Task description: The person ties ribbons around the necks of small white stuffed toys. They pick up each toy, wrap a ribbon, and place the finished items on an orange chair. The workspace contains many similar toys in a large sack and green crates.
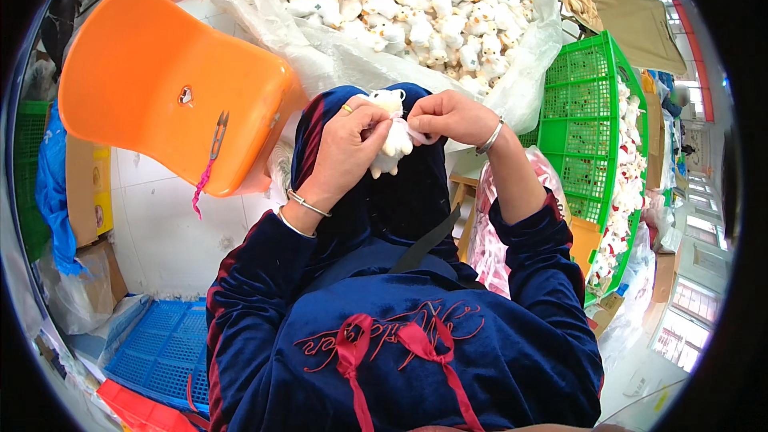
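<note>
One small white plush toy (390, 144) over the lap (404, 200) — left hand (344, 144) pinching it near the neck, presumably to steady it, while the right hand (454, 118) pinches a pale strip (422, 138) beside it. Snips (218, 139) sit on the orange chair (152, 56), likely for easy reach. White tiled floor (156, 208), big heap of similar toys (416, 16) ahead, green crate (578, 120) off right.

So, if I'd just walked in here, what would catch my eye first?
Probably the bright orange chair at upper left, with small metal snips on a pink cord lying on it. Next comes the big heap of white plush toys at the top. Then, in the middle, one white plush toy above the lap, between the left hand and right hand.
</note>
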### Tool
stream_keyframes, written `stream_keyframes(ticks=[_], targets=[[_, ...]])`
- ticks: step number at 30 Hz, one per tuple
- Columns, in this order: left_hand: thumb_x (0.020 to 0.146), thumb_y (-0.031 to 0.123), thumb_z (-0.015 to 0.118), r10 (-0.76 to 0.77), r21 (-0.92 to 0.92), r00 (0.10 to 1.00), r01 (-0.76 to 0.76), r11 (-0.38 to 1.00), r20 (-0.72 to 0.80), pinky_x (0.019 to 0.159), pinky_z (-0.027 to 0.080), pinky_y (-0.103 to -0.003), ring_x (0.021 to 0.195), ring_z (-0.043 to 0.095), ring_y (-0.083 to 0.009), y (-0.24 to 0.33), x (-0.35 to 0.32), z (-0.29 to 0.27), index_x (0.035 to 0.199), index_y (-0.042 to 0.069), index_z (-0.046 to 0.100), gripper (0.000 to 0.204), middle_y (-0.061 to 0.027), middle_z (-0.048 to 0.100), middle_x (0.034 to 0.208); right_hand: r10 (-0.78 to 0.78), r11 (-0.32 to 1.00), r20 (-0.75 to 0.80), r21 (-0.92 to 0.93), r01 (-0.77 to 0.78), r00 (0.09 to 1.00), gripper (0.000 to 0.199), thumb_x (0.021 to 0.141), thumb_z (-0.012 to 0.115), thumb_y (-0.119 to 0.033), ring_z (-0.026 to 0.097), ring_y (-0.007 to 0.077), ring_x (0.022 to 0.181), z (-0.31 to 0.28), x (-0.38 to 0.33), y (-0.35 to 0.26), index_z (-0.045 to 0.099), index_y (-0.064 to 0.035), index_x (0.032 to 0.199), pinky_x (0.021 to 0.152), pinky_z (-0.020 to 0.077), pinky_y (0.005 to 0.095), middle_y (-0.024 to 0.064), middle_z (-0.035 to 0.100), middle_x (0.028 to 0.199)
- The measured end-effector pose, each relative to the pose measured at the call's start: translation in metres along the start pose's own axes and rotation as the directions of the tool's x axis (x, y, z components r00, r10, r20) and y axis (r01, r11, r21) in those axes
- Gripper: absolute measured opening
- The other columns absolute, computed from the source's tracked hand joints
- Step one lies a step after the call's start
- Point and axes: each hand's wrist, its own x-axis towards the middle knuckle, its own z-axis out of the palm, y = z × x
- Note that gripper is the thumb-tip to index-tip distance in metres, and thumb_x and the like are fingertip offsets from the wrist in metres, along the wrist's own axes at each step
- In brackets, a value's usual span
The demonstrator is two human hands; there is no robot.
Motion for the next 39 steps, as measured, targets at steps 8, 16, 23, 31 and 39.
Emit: stream_keyframes(ticks=[8,16,23,31,39], targets=[[0.09,0.002,0.072,0.022,0.005,1.0,-0.022,1.0,-0.013,0.065,0.049,-0.024,0.074,0.062,-0.012,-0.004,-0.001,0.003,0.093,-0.002,0.069,0.006,-0.0063,0.063,0.091,-0.365,0.866,-0.231,-0.441,0.238,0.902,0.009,0.09,0.072,-0.01,0.056,0.0058,0.071,0.043,-0.018,-0.007,0.069,-0.0016,0.092,0.065,0.0478,0.0241,-0.0006,0.065,0.078],[0.09,0.002,0.072,0.033,0.026,0.999,-0.032,0.999,-0.005,0.064,0.049,-0.024,0.073,0.061,-0.0121,-0.003,-0.001,0.003,0.093,-0.002,0.068,0.006,-0.0063,0.062,0.091,-0.436,0.834,-0.429,-0.524,0.175,0.791,0.013,0.086,0.071,-0.009,0.061,0.0257,0.071,0.051,-0.02,-0.005,0.061,-0.0027,0.081,0.065,0.05,0.0351,0.0106,0.058,0.077],[0.09,0.004,0.07,0.036,-0.003,0.999,-0.036,0.999,-0.023,0.062,0.049,-0.027,0.069,0.06,-0.0147,-0.002,-0.002,0.003,0.092,-0.002,0.067,0.007,-0.0069,0.061,0.085,-0.451,0.829,-0.181,-0.447,0.335,0.874,0.008,0.091,0.069,-0.004,0.064,0.0159,0.081,0.038,-0.025,0.004,0.064,0.0013,0.089,0.072,0.0513,0.0291,0.0062,0.065,0.086],[0.091,0.004,0.07,-0.005,-0.013,1.0,0.005,1.0,-0.007,0.062,0.049,-0.027,0.069,0.06,-0.0139,-0.002,-0.003,0.003,0.093,-0.002,0.068,0.006,-0.0066,0.061,0.086,-0.075,0.982,-0.259,0.148,0.116,0.963,0.016,0.089,0.075,-0.003,0.059,0.0031,0.071,0.042,-0.01,0.009,0.064,-0.0005,0.1,0.063,0.046,0.0186,-0.0006,0.065,0.081],[0.09,0.004,0.071,0.007,-0.031,0.998,-0.005,1.0,0.07,0.068,0.047,-0.026,0.077,0.057,-0.0137,-0.003,-0.001,0.0,0.096,0.0,0.07,0.007,-0.0053,0.058,0.091,-0.139,0.973,-0.263,0.145,0.182,0.955,0.014,0.091,0.074,-0.008,0.059,0.0047,0.075,0.036,-0.001,0.017,0.068,-0.0008,0.101,0.068,0.0483,0.0212,-0.0024,0.064,0.083]])
